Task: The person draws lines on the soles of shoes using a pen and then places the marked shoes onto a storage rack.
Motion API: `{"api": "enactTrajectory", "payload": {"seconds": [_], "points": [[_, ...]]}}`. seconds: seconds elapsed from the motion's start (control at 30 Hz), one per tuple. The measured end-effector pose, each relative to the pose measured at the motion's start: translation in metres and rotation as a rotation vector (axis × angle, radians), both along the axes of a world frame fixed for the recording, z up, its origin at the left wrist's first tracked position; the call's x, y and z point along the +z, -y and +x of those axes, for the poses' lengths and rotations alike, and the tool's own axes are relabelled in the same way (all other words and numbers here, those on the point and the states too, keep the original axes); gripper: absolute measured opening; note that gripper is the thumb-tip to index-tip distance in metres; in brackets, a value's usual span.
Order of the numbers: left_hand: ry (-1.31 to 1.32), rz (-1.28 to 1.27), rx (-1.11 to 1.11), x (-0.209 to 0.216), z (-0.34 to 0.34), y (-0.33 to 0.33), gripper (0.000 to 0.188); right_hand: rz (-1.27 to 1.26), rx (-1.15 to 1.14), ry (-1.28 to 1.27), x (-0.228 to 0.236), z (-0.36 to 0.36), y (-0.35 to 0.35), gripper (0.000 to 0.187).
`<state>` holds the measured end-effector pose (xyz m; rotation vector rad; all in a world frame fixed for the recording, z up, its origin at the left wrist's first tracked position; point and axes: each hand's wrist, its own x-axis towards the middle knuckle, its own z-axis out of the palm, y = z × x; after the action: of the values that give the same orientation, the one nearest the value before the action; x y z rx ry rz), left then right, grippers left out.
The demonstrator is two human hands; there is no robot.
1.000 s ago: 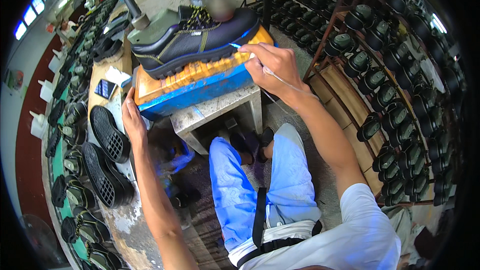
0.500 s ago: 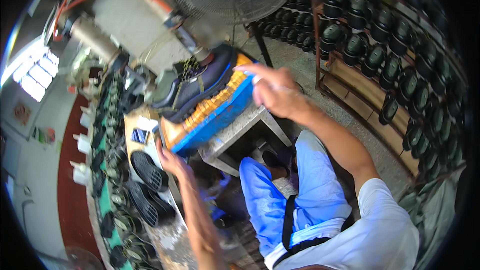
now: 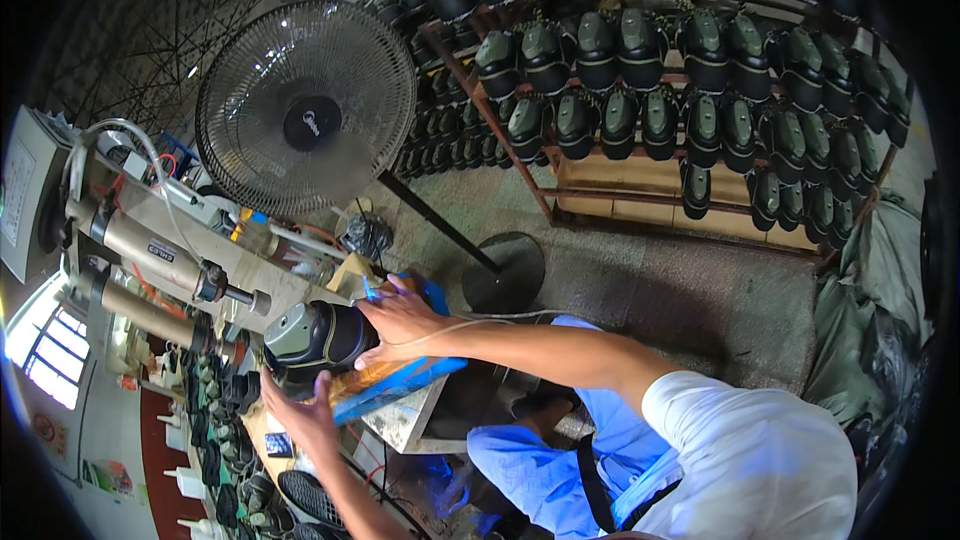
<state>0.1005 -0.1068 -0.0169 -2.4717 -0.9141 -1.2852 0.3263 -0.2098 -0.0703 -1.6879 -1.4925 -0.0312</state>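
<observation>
A dark work shoe [image 3: 335, 333] with a grey-green toe section lies on its side over an orange-brown pad in a blue-edged press fixture [image 3: 395, 380]. My right hand [image 3: 402, 325] is wrapped round the shoe's right end, thumb on the near side and fingers beyond it. At the left end, my left hand [image 3: 305, 422] cups the shoe between thumb and fingers; its exact contact is partly hidden. Two metal press cylinders [image 3: 150, 255] point at the shoe from the left, and the upper one's round pad [image 3: 260, 302] stands apart from it.
A standing fan [image 3: 310, 125] rises behind the fixture on a round base [image 3: 503, 270]. Racks full of shoes [image 3: 620, 125] fill the back and right. At left, a bench carries black soles [image 3: 310, 497], shoe parts and white bottles [image 3: 187, 481].
The press pad has come off the shoe. Both my hands have moved in from beside the fixture onto the shoe. My view has swung, bringing the fan and racks further in.
</observation>
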Motion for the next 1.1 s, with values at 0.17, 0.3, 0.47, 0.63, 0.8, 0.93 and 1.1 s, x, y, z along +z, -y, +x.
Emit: {"api": "enactTrajectory", "payload": {"seconds": [0.17, 0.3, 0.47, 0.63, 0.8, 0.93, 1.1], "points": [[-0.041, -0.792, -0.451, 0.057, 0.036, -0.039, 0.086, -0.075, 0.158, -0.106, -0.001, 0.054, -0.046, 0.104], [0.133, -0.345, -0.290, 0.035, 0.031, -0.004, 0.086, -0.056, 0.314, -0.113, 0.004, 0.062, -0.053, 0.101], [0.348, 0.136, -0.207, 0.033, 0.047, 0.052, 0.084, 0.002, 0.277, -0.048, 0.006, 0.044, -0.044, 0.108], [0.107, 0.437, -0.399, 0.099, 0.062, 0.100, 0.071, 0.327, 0.892, -1.161, -0.003, 0.097, 0.035, 0.078], [-0.481, 0.594, -0.747, 0.131, 0.117, 0.183, 0.041, 0.259, 0.832, -0.918, 0.015, 0.120, 0.236, 0.102], [-0.620, 0.466, -1.125, 0.049, 0.203, 0.234, 0.039, 0.198, 0.276, -1.034, -0.086, 0.101, 0.338, 0.099], [-0.415, 0.325, -0.893, -0.011, 0.229, 0.209, 0.048, 0.153, -0.227, -1.534, -0.254, 0.037, 0.482, 0.103]]}}
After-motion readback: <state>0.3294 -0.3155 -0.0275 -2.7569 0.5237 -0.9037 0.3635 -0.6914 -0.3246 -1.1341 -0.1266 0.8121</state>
